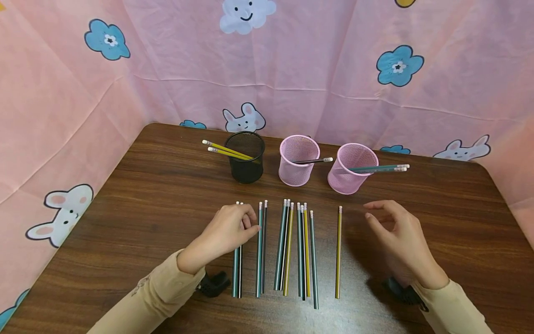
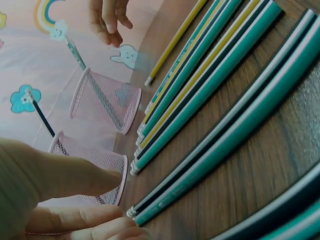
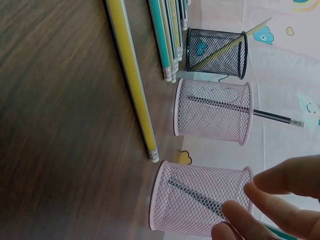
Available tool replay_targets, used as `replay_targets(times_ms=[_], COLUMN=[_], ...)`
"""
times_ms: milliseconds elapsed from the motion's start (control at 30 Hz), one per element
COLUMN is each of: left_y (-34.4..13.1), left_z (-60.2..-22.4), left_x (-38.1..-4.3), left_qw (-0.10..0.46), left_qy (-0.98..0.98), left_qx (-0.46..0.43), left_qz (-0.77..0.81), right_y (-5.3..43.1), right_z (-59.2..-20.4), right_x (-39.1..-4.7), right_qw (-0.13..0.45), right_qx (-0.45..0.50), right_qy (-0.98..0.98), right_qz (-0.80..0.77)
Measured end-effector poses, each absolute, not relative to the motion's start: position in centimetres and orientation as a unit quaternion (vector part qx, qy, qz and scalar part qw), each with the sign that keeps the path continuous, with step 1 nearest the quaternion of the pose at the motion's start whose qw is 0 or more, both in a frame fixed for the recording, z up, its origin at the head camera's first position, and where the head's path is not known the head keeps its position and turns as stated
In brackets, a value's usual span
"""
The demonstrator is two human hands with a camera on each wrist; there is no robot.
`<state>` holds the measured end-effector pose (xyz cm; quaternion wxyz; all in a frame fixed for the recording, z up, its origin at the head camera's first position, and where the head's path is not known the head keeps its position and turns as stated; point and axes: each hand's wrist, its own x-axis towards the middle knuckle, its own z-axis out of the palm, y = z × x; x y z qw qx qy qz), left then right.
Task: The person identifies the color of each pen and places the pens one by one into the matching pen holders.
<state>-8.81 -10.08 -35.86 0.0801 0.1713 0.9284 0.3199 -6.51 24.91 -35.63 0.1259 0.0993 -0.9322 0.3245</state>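
My left hand (image 1: 229, 227) hovers over the left end of a row of pencils, thumb and fingers apart and holding nothing. Its fingertips are close to a green pencil (image 1: 259, 264) that lies beside a black pencil (image 1: 263, 269). Partly hidden under this hand is another green pencil (image 1: 235, 278) with a black one alongside. To the right, several green, black and yellow pencils lie in two bunches. A single yellow pencil (image 1: 338, 255) lies apart from them. Right of it my right hand (image 1: 398, 232) is held above the table, fingers loosely bent around nothing.
Behind the pencils stand three mesh cups. The black cup (image 1: 247, 172) holds two yellow pencils, the middle pink cup (image 1: 294, 176) a black pencil, and the right pink cup (image 1: 343, 182) two green pencils. A printed pink cloth (image 1: 292, 69) hangs behind the brown table (image 1: 175, 185).
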Motion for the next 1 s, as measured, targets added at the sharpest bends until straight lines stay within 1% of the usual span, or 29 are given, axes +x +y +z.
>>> replay_targets(times_ms=[100,600,900,1000], left_y=[-9.7,-7.2,-5.8,-5.3], left_z=[-35.8,-36.0,-36.0,-36.2], left_x=[-8.8,-9.3,-9.8,-9.9], left_qw=[0.081,0.082,0.099,0.096], left_qy=[0.928,0.927,0.920,0.920], left_qx=[0.174,0.215,0.224,0.235], left_qz=[0.318,0.296,0.306,0.298], right_y=[24.8,24.6,24.5,24.5], right_z=[-35.7,-36.1,-36.5,-36.6], right_x=[-6.4,-6.2,-6.2,-6.2], right_qw=[0.120,0.133,0.114,0.108], right_qx=[0.106,0.140,0.137,0.137], right_qy=[-0.931,-0.935,-0.938,-0.939], right_qz=[0.328,0.297,0.297,0.297])
